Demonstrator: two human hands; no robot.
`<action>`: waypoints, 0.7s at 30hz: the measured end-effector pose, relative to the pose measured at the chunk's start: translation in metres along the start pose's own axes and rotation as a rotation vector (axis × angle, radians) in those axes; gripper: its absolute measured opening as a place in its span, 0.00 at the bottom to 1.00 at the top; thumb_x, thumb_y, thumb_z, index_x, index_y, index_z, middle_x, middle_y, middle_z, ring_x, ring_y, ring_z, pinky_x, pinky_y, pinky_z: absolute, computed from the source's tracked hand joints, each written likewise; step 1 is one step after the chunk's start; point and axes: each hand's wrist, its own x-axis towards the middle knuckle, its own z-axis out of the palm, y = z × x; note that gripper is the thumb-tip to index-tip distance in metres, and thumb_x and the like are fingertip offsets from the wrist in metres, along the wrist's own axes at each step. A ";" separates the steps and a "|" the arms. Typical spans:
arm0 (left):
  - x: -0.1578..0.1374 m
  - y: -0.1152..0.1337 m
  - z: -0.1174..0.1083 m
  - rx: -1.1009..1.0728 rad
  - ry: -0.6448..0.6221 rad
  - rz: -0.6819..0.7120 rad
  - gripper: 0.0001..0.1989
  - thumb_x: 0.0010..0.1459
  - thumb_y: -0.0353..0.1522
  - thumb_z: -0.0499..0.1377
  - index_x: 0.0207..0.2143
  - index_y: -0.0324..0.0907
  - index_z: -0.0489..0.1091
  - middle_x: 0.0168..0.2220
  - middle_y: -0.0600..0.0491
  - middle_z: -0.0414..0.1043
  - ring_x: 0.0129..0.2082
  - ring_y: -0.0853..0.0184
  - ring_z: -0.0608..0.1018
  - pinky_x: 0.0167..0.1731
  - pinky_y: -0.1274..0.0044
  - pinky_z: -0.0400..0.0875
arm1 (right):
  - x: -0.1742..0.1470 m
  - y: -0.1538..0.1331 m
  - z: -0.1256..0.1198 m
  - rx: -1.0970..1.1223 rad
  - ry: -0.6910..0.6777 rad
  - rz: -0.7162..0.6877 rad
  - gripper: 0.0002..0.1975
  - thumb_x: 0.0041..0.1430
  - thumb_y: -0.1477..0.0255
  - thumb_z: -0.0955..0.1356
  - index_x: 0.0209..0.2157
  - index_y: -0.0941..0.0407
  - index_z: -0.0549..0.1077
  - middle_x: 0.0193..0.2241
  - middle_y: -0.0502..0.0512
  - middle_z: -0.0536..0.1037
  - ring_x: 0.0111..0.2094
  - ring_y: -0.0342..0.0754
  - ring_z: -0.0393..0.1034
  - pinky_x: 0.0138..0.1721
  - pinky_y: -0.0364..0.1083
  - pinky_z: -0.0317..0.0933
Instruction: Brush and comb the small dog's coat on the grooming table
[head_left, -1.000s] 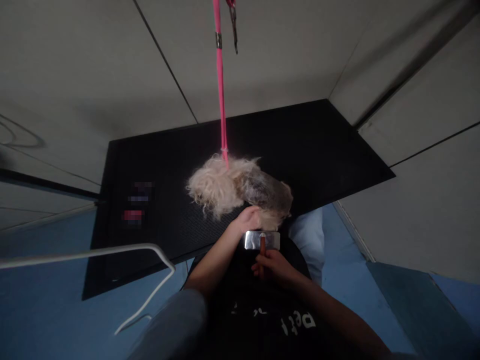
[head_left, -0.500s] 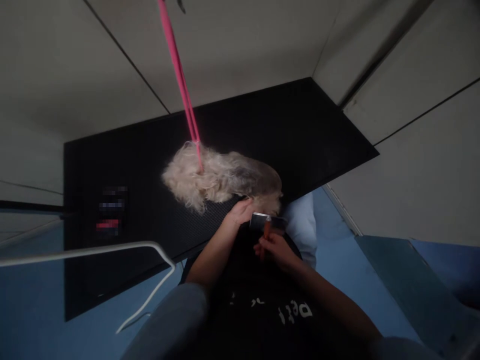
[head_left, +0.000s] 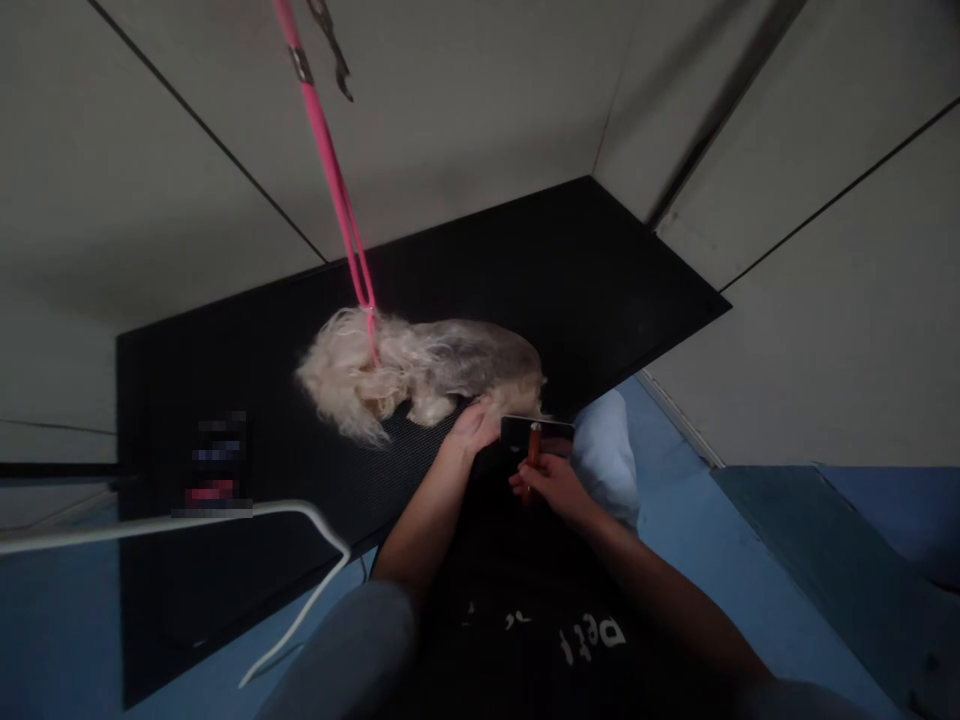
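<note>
Head view, and it's close work at the near edge of the black surface (head_left: 600,265)! The shaggy, pale dog (head_left: 487,350) is on it, rump right beside that edge. The left hand (head_left: 472,425) is at the hindquarters, fingers partly lost in fur; whether they grip the leg, I can't tell. Right hand (head_left: 556,483), closed firmly round the orange handle of a flat-headed brush (head_left: 534,445), its head just by that fur, contact unclear. Here's the danger: a sudden kick could drive leg against brush, maybe scratching skin or nipping the left hand's fingers. Too hard a pull might tug hair. And should the dog step back, a paw could slip off, the pink tether (head_left: 326,150) tightening where it vanishes into the neck fur.
</note>
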 end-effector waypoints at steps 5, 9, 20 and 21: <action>0.005 0.013 -0.001 0.042 -0.066 -0.022 0.08 0.52 0.29 0.58 0.36 0.38 0.72 0.33 0.49 0.79 0.34 0.63 0.80 0.37 0.73 0.73 | 0.014 -0.008 0.006 -0.077 -0.185 0.114 0.23 0.43 0.52 0.71 0.28 0.59 0.70 0.25 0.54 0.78 0.22 0.43 0.68 0.25 0.43 0.59; 0.009 0.013 0.004 0.154 -0.034 0.012 0.08 0.51 0.30 0.59 0.34 0.36 0.73 0.30 0.48 0.78 0.34 0.62 0.79 0.39 0.73 0.72 | 0.027 -0.008 0.005 -0.084 -0.006 -0.050 0.25 0.41 0.50 0.71 0.29 0.58 0.69 0.25 0.53 0.77 0.24 0.43 0.69 0.27 0.42 0.59; -0.058 0.218 0.046 1.006 0.436 1.013 0.06 0.57 0.33 0.57 0.31 0.40 0.72 0.37 0.51 0.74 0.47 0.63 0.72 0.47 0.75 0.64 | 0.076 -0.040 0.015 -0.458 0.156 -0.352 0.12 0.52 0.61 0.64 0.28 0.55 0.69 0.21 0.49 0.70 0.25 0.45 0.65 0.30 0.44 0.58; -0.051 0.236 0.048 1.033 0.450 1.029 0.04 0.55 0.31 0.59 0.32 0.40 0.72 0.37 0.51 0.74 0.48 0.64 0.71 0.48 0.76 0.63 | 0.079 -0.042 0.017 -0.495 0.223 -0.353 0.11 0.51 0.61 0.64 0.26 0.55 0.68 0.21 0.49 0.69 0.26 0.46 0.65 0.31 0.45 0.58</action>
